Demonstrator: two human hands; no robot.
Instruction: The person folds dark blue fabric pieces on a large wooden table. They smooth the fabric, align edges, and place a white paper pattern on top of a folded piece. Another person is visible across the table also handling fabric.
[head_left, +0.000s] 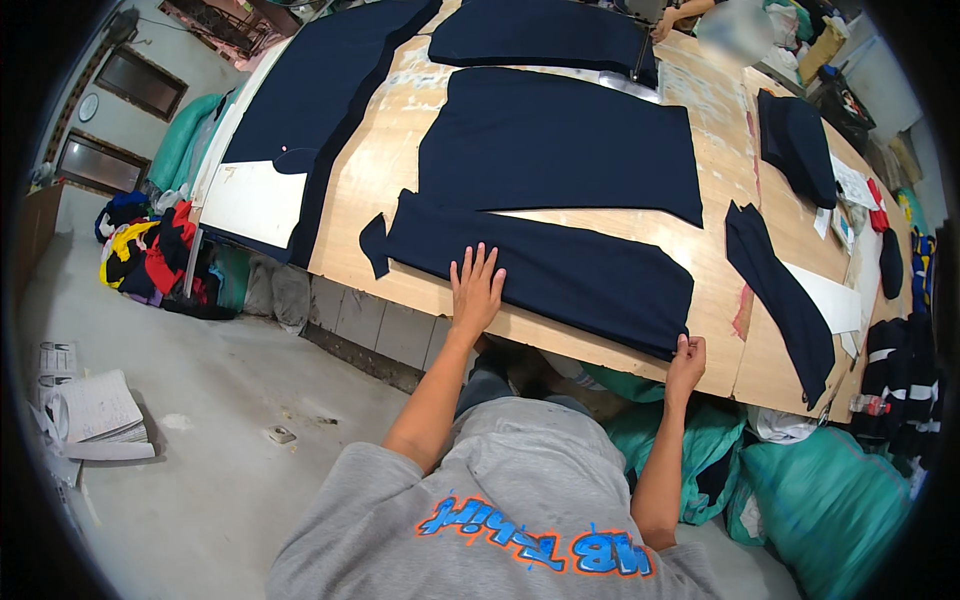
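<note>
We see the near panel (570,262), a dark length of cloth, lying along the front edge of the table (385,145), between a small scrap (374,243) at left and a long strip (785,300) at right. Reading left to right, we judge that the scrap, just beside the near panel's end, could be swept along or caught beneath if the cloth shifts that way. At the upper left corner, where the near panel meets or overlaps the far panel (560,145) (we cannot tell which), a pull could drag both askew. Farther right, faint creases could leave the cloth lying crooked if the two hands draw unevenly, and too strong a tug at the corner could stretch it or carry it over the edge. As to pose, the left hand (479,290) lies palm down on the near panel, fingers spread wide and pointing away from the body; we read it as pressing rather than gripping. The right hand (686,364) is at the front right corner, its fingers curled and narrow, and appears to pinch the cloth there, the forearm rising steeply in our view.
</note>
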